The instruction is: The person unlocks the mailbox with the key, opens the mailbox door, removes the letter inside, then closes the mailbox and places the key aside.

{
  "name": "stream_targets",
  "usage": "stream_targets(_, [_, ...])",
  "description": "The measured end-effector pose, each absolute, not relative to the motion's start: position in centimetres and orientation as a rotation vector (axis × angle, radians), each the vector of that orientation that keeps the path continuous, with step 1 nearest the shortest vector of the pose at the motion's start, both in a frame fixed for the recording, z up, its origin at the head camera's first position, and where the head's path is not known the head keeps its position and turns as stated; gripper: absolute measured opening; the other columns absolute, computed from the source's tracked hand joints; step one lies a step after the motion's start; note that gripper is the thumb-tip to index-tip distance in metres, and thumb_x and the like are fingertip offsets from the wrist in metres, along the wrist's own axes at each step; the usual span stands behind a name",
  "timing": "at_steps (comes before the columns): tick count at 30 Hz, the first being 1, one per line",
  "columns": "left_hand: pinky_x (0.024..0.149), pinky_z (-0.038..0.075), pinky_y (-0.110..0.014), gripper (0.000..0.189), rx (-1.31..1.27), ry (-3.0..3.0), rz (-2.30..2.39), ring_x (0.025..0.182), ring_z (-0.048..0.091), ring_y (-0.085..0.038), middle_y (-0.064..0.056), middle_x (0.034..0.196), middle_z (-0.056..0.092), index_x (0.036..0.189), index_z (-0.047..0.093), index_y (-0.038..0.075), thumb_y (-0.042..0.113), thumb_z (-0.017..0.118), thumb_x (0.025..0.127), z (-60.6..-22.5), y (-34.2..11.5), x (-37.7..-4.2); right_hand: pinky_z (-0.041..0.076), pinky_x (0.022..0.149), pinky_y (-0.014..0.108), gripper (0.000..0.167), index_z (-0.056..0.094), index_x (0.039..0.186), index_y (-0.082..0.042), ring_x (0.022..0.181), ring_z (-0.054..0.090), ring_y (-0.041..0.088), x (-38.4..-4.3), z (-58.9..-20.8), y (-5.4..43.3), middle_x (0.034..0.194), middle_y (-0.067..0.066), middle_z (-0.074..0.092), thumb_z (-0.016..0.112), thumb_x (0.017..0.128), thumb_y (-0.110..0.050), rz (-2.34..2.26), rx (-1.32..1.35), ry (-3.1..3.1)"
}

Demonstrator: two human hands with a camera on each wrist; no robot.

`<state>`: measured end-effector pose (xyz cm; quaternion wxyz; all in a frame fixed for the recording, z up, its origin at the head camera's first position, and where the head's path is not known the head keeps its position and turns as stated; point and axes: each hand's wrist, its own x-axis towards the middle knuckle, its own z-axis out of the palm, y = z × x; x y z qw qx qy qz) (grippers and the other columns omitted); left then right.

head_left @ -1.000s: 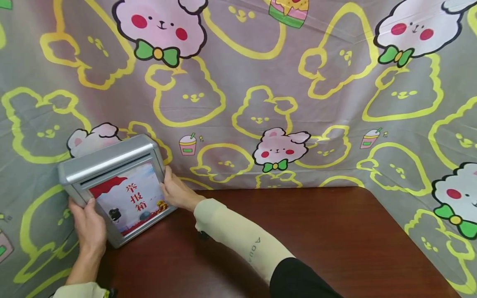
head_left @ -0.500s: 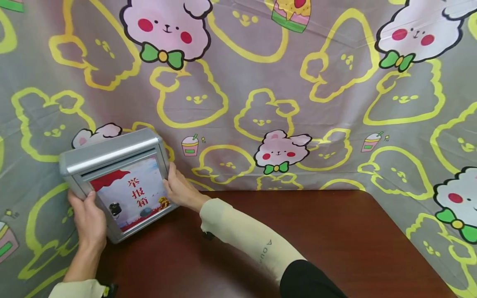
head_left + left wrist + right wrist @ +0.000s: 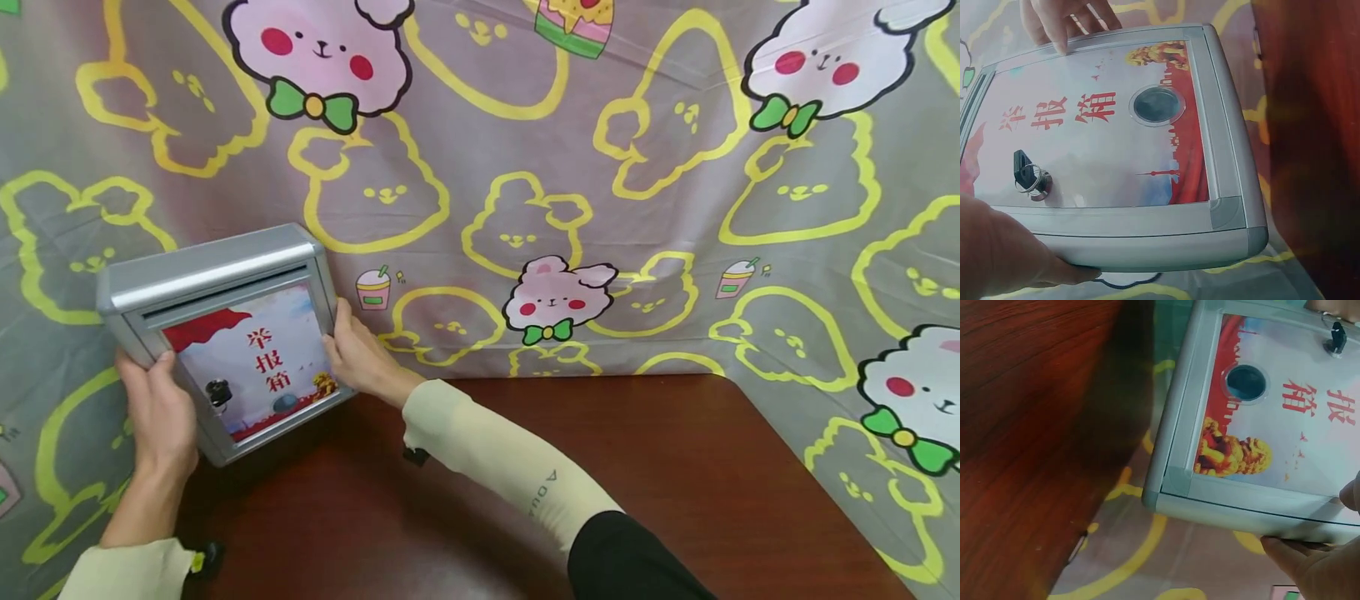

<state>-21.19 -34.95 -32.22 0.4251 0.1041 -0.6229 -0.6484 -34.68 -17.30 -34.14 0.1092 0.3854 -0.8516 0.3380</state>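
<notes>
A silver metal report box [image 3: 213,260] with a slot along its top front and red characters on its picture panel is held tilted at the left, in front of the curtain. My left hand [image 3: 159,417] grips its left side, thumb on the front frame. On the opposite side my right hand [image 3: 363,354] holds the frame, thumb at the front and fingers behind. A key [image 3: 1021,169] with a ring sits in the panel's lock, and a round window [image 3: 1157,105] lies near the bottom. In the right wrist view the box's lower corner stands out past the table edge.
A dark red-brown wooden table [image 3: 600,467] spreads below and to the right. Behind it and along both sides hangs a grey curtain [image 3: 450,208] printed with yellow outlines and bunny faces. Small dark devices sit at both sleeve cuffs.
Both hands have raised the report box and shifted it slightly left, keeping the same hold. The head view has also moved a little.
</notes>
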Motion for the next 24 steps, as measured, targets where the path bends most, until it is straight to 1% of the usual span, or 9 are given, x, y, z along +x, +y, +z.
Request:
stream_targets(4, [0.112,0.017,-0.011,0.049,0.254,-1.552,-1.648,0.142,0.024,-0.009,0.003,0.146,0.036,0.155,0.03,0.017,0.011,0.03,0.106,-30.9,-34.6,-21.2,0.051,0.102,0.033,0.058,0.02,0.156,-0.001,0.122,0.061,0.024,-34.6,-32.9,-16.9,0.136,0.017,0.058,0.045,0.109,-0.021,0.99,1.094,-2.469])
stream_targets(5, [0.111,0.018,-0.011,0.048,0.25,-1.547,-1.657,0.141,0.025,-0.01,0.003,0.144,0.036,0.153,0.031,0.017,0.011,0.03,0.106,-30.6,-34.5,-21.2,0.051,0.102,0.033,0.058,0.019,0.157,-0.001,0.122,0.061,0.024,-34.6,-32.6,-16.7,0.136,0.017,0.058,0.045,0.109,-0.022,1.005,1.092,-2.464])
stream_targets(8, [0.111,0.018,-0.012,0.047,0.252,-1.567,-1.664,0.141,0.024,-0.01,0.004,0.143,0.036,0.153,0.032,0.018,0.013,0.03,0.106,-30.1,-34.2,-21.3,0.048,0.107,0.033,0.06,0.017,0.159,-0.001,0.129,0.057,0.025,-34.5,-32.1,-16.2,0.144,0.019,0.053,0.043,0.109,-0.022,1.058,1.079,-2.468])
stream_targets(11, [0.11,0.018,-0.013,0.044,0.278,-1.603,-1.662,0.139,0.025,-0.01,0.005,0.139,0.037,0.15,0.033,0.019,0.016,0.031,0.107,-29.7,-33.8,-21.4,0.041,0.114,0.031,0.063,0.013,0.161,-0.001,0.138,0.05,0.024,-34.4,-31.8,-15.5,0.153,0.02,0.046,0.042,0.11,-0.023,1.093,1.057,-2.487])
stream_targets(15, [0.109,0.02,-0.016,0.043,0.253,-1.617,-1.674,0.137,0.028,-0.012,0.005,0.136,0.037,0.15,0.033,0.02,0.016,0.031,0.107,-29.4,-33.4,-21.6,0.04,0.115,0.031,0.062,0.014,0.16,0.0,0.138,0.05,0.025,-34.2,-31.4,-14.6,0.151,0.02,0.048,0.043,0.11,-0.022,1.091,1.041,-2.472])
stream_targets(18, [0.109,0.022,-0.018,0.045,0.193,-1.619,-1.696,0.136,0.029,-0.014,0.004,0.138,0.037,0.153,0.031,0.021,0.016,0.03,0.108,-29.5,-32.9,-21.8,0.04,0.115,0.03,0.062,0.016,0.159,0.001,0.137,0.051,0.025,-34.1,-31.1,-13.7,0.149,0.022,0.05,0.044,0.109,-0.02,1.086,1.036,-2.452])
stream_targets(19, [0.108,0.024,-0.018,0.045,0.175,-1.62,-1.704,0.134,0.031,-0.014,0.004,0.138,0.037,0.153,0.032,0.021,0.016,0.029,0.108,-29.5,-32.7,-21.8,0.039,0.116,0.031,0.062,0.015,0.16,0.002,0.139,0.049,0.025,-34.1,-31.0,-13.5,0.152,0.022,0.047,0.044,0.109,-0.02,1.09,1.035,-2.451])
stream_targets(23, [0.104,0.029,-0.021,0.045,0.113,-1.643,-1.725,0.128,0.035,-0.014,0.004,0.137,0.037,0.153,0.031,0.022,0.017,0.028,0.109,-29.4,-31.9,-22.3,0.04,0.116,0.034,0.062,0.016,0.16,0.002,0.141,0.048,0.026,-34.2,-30.2,-12.1,0.154,0.022,0.045,0.044,0.109,-0.02,1.096,1.007,-2.452])
stream_targets(24, [0.106,0.028,-0.023,0.045,0.098,-1.648,-1.728,0.128,0.035,-0.014,0.004,0.137,0.037,0.154,0.03,0.022,0.017,0.027,0.109,-29.3,-31.6,-22.5,0.041,0.116,0.035,0.062,0.017,0.16,0.0,0.141,0.048,0.026,-34.3,-30.0,-11.7,0.154,0.021,0.045,0.044,0.11,-0.021,1.098,0.997,-2.453])
